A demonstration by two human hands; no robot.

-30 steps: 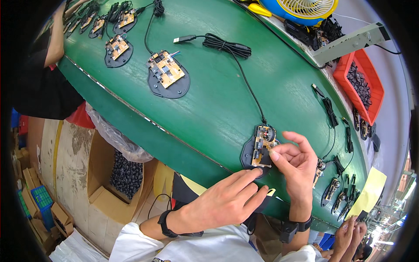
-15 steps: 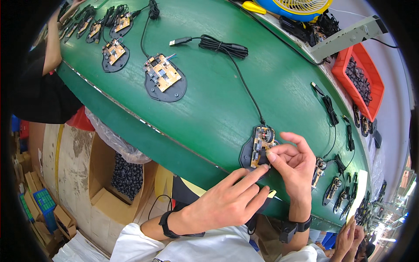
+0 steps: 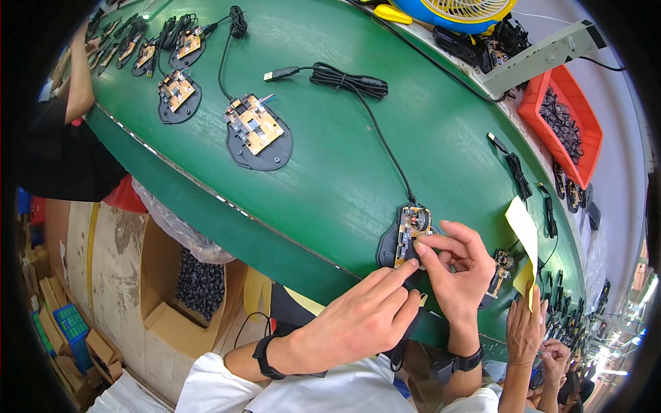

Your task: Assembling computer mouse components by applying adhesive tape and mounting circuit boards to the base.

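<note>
Tan circuit board (image 3: 403, 248), lying on a black base (image 3: 387, 249), stays between fingertips, work seemingly unfinished; right hand (image 3: 458, 272) narrowly pinched at its right edge, contents I cannot tell; left hand (image 3: 361, 316), grip hidden, fingertip at its near end; yellow sheet (image 3: 523, 234) has swung closer, right of it.

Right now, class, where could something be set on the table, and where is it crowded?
Bare table shows between the middle board and the coiled cable, and between that cable and the right cable. Crowded: far-left boards, and around left hand and right hand at the near board.
</note>
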